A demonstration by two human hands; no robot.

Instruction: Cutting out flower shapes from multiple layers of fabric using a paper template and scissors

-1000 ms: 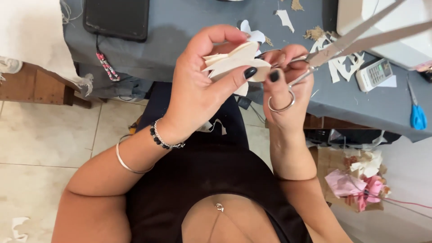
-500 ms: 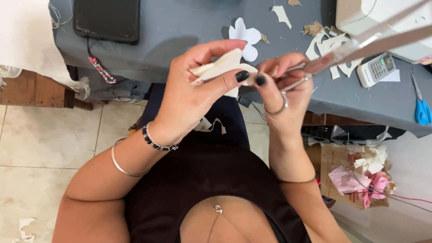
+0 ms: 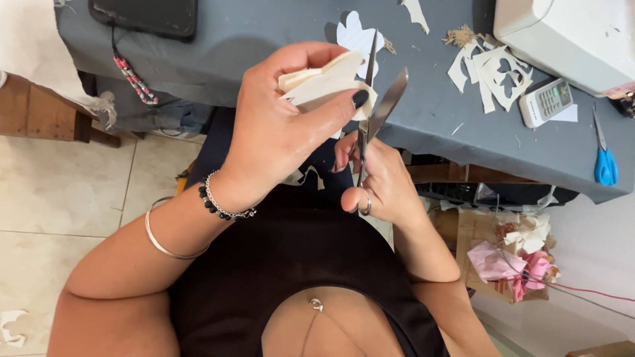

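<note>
My left hand (image 3: 281, 129) pinches a folded stack of cream fabric pieces (image 3: 324, 80) between thumb and fingers, held up over my lap. My right hand (image 3: 377, 182) grips silver metal scissors (image 3: 377, 116) by the handles, thumb through one ring. The blades point up and stand apart, with their inner edges against the right side of the cream stack. Beaded and metal bracelets circle my left wrist.
A grey-covered table (image 3: 278, 33) spans the top, carrying a white flower cut-out (image 3: 357, 36), cream offcuts (image 3: 489, 69), a small calculator (image 3: 546, 100), blue-handled scissors (image 3: 603, 155), a white machine (image 3: 569, 33) and a black tablet (image 3: 145, 14). A box of pink fabric scraps (image 3: 516, 261) stands on the floor at right.
The scissors swung from pointing right to pointing upward, and my right hand dropped lower. The left hand turned the cream stack against the blades.
</note>
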